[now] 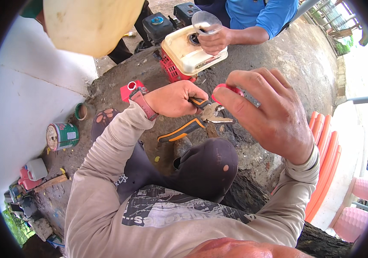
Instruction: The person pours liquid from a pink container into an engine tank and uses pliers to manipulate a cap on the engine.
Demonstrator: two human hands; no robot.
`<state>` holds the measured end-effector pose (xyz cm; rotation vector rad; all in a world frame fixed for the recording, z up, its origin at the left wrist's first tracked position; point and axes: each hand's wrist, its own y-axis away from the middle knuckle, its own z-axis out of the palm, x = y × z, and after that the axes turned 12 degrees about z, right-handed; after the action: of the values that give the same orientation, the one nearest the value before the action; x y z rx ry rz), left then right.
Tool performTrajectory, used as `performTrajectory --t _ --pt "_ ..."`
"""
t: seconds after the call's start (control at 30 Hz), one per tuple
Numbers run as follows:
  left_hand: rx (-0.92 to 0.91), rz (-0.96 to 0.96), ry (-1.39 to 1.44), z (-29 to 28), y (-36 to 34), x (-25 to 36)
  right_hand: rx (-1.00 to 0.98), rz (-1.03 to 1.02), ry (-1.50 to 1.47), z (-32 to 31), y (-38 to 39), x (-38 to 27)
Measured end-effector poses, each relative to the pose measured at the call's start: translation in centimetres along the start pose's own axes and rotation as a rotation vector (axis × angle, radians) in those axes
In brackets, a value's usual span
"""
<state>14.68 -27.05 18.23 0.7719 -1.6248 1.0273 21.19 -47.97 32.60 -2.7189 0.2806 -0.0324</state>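
My left hand (176,99), with a reddish watch strap at the wrist, is closed round the upper handle of a pair of pliers (212,113). Their black and orange lower handle (181,130) hangs free, and the jaws are spread, pointing right. Close by, my right hand (270,114) pinches a small red object (227,92) between thumb and fingers. A narrow grey metal strip (252,99) shows under those fingers; whether it belongs to the red object I cannot tell. The red object is near the pliers' jaws; contact between them is unclear.
Ahead stands a red engine (173,66) with a cream tank (183,51). A co-worker's hand (214,41) holds a clear plastic funnel (206,22) over its opening. A large yellowish container (91,26) looms upper left. A paint can (62,136) sits left; orange pipes (326,167) lie right.
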Motion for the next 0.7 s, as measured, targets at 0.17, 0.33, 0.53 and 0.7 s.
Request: performTrajectory --t 0.17,0.33,0.53,0.7 --pt "-0.007 -0.006 0.013 -0.07 0.08 -0.10 0.001 -0.005 0.005 0.10 -0.02 -0.11" --pt "-0.007 0.004 0.006 -0.10 0.06 -0.10 -0.020 0.001 0.001 -0.05 -0.08 -0.25" --pt "-0.009 -0.013 0.016 -0.23 0.06 -0.18 -0.025 -0.001 -0.002 -0.07 -0.11 -0.27" --pt "-0.009 -0.006 -0.025 -0.28 0.09 0.05 -0.035 0.002 -0.003 -0.14 -0.11 -0.35"
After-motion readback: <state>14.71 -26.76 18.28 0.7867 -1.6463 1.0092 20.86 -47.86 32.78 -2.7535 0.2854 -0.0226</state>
